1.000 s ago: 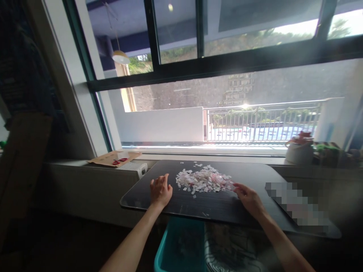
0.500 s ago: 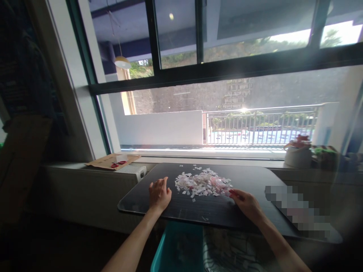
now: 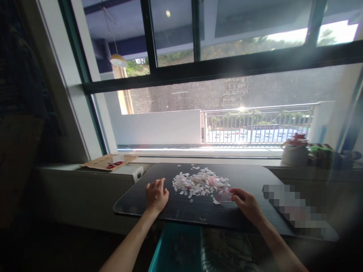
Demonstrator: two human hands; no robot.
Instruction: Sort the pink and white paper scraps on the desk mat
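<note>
A heap of small white paper scraps (image 3: 198,182) lies on the dark tabletop (image 3: 181,211), with some pink among them. At the heap's right front edge, my right hand (image 3: 247,204) pinches the corner of a thin, pinkish, see-through sheet (image 3: 224,196); whether it is plastic or paper I cannot tell. One larger white scrap (image 3: 216,201) lies just in front of that sheet. Left of the heap, my left hand (image 3: 157,195) rests on the tabletop with its fingers loosely bent and apart, holding nothing and not touching the scraps.
Red-handled scissors (image 3: 114,164) lie on brown paper (image 3: 98,161) at the left sill. A teal bin (image 3: 161,249) stands below the table's front edge. A blurred-out item (image 3: 295,211) covers the table's right side. A white pot (image 3: 294,154) stands on the right sill.
My right hand has drawn the pinkish sheet off the heap toward the front edge, and a larger white scrap now shows there. My left hand has stayed in place. The view has shifted slightly.
</note>
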